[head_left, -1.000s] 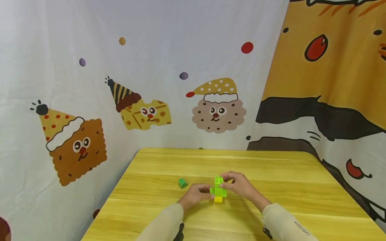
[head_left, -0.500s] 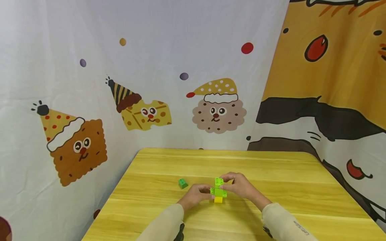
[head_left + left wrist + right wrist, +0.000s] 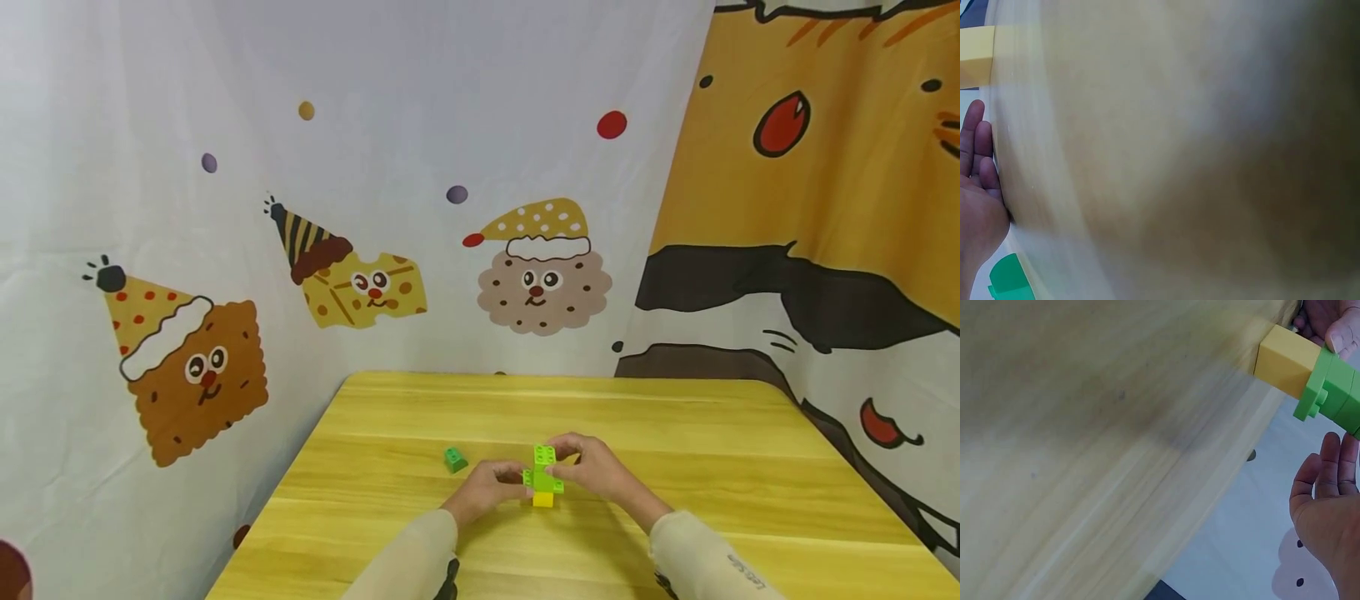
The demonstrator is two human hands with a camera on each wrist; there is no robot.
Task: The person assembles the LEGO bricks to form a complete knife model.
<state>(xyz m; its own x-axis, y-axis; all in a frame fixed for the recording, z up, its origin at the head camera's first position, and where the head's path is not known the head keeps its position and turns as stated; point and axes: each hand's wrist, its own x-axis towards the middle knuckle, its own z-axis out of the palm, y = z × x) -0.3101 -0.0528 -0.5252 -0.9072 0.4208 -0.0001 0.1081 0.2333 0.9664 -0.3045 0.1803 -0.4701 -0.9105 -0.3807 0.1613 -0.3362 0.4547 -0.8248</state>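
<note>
A small upright stack of toy building bricks stands in front of me, with a yellow brick (image 3: 543,499) at its base. A light green plate (image 3: 1317,384) with studs sticks out sideways above it, and light green bricks (image 3: 544,456) rise on top. My right hand (image 3: 595,468) pinches the upper green part between thumb and fingers. From the left, my left hand (image 3: 483,487) holds the stack low down, its thumb and fingertips at the plate's end. In the left wrist view, the yellow brick (image 3: 976,57) shows past the left hand's fingers (image 3: 984,139).
A dark green brick with a sloped side (image 3: 455,459) lies on the wooden table (image 3: 390,408), left of and beyond the left hand. Behind the table hangs a white cloth (image 3: 450,108) printed with cartoon biscuits and cheese.
The right thumb has slid slightly lower on the stack's green front. The whole head view has shifted a little downward. Both hands stay at the stack.
</note>
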